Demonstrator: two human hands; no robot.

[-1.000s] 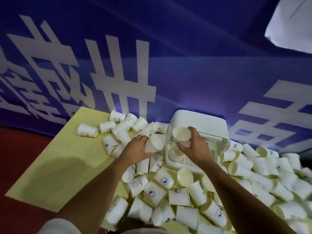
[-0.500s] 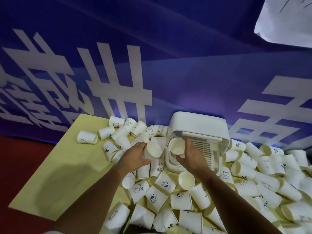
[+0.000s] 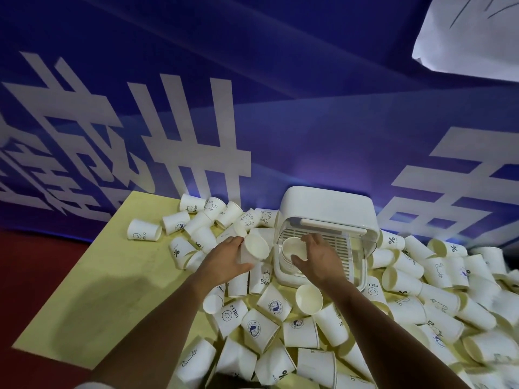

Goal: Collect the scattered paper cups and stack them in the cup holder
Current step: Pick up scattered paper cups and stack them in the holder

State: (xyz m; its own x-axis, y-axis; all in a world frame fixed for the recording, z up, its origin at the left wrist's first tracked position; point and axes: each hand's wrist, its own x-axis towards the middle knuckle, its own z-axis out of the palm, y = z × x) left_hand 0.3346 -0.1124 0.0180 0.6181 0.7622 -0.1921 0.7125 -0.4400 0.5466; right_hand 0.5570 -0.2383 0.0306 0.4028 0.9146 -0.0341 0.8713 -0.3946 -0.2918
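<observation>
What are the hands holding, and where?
Left hand grips a paper cup round its side. Right hand is at the holder's cup; a grip cannot be told.
</observation>
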